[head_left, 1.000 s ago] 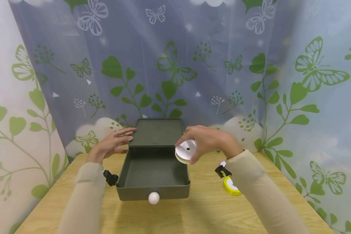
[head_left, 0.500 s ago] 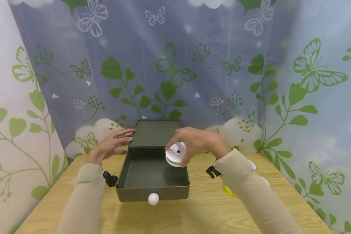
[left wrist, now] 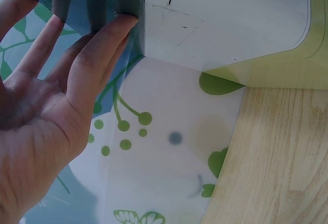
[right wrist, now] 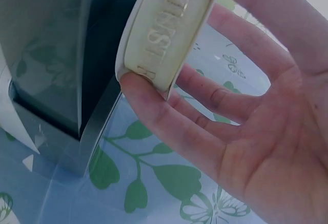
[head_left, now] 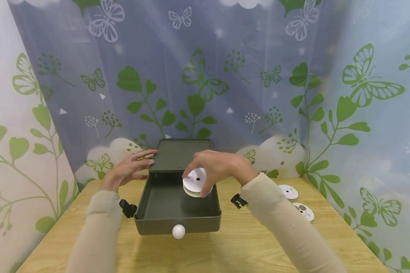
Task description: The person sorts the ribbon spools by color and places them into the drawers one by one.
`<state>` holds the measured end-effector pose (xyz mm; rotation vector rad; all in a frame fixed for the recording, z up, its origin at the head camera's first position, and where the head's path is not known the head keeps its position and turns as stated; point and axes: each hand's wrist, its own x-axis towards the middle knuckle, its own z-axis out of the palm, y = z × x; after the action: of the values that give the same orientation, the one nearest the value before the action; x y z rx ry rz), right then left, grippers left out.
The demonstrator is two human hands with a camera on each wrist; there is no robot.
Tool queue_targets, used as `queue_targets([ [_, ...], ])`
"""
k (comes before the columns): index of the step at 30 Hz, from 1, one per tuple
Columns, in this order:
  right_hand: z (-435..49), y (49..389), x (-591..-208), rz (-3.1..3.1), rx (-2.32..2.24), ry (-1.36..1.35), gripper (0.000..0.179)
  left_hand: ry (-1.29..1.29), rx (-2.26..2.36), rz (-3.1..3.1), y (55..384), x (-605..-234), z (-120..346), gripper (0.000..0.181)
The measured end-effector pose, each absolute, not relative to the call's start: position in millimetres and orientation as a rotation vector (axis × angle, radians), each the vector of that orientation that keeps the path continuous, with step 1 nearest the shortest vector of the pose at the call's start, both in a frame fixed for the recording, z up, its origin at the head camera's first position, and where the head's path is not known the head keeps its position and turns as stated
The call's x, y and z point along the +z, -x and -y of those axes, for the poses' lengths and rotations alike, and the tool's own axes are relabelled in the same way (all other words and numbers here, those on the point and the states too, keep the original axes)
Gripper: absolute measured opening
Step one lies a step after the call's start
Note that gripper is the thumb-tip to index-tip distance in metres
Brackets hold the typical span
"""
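Observation:
A dark grey box [head_left: 181,151] has its drawer [head_left: 177,224] pulled out toward me, with a round white knob [head_left: 178,231] on the front. My right hand [head_left: 218,167] pinches a ribbon spool [head_left: 193,176] by its edges over the right half of the drawer. In the right wrist view, cream ribbon with raised gold lettering shows between the spool's white flanges [right wrist: 161,39]. The fingers of my left hand [head_left: 130,170] rest nearly straight against the box's left side. The left wrist view shows those fingertips [left wrist: 128,23] along its dark edge.
Two white spools [head_left: 288,192] [head_left: 305,213] lie on the wooden table [head_left: 253,242] by my right sleeve. A black wrist camera [head_left: 238,201] hangs under the right wrist, another [head_left: 127,208] beside the drawer's left wall. A patterned curtain [head_left: 239,94] stands behind the box.
My right hand has carried the ribbon spool leftward, from the drawer's right edge to over its inside. A yellow spool has gone behind the right sleeve. The left hand has stayed put.

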<state>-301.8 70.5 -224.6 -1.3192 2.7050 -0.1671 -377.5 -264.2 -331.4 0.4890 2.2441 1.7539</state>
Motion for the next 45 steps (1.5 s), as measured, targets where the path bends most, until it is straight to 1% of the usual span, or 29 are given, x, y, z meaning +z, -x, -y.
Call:
queue_targets([
  [17, -42, 304, -225, -2.669, -0.15, 1.317, 0.063, -0.441, 1.736, -2.259, 377, -331, 263, 0.067],
  [29, -23, 304, -225, -2.614, -0.136, 1.338, 0.065, -0.458, 1.728, -2.266, 376, -332, 263, 0.068],
  [45, -2, 314, -237, -2.562, -0.143, 1.364, 0.065, -0.471, 1.734, -2.256, 377, -331, 262, 0.067],
])
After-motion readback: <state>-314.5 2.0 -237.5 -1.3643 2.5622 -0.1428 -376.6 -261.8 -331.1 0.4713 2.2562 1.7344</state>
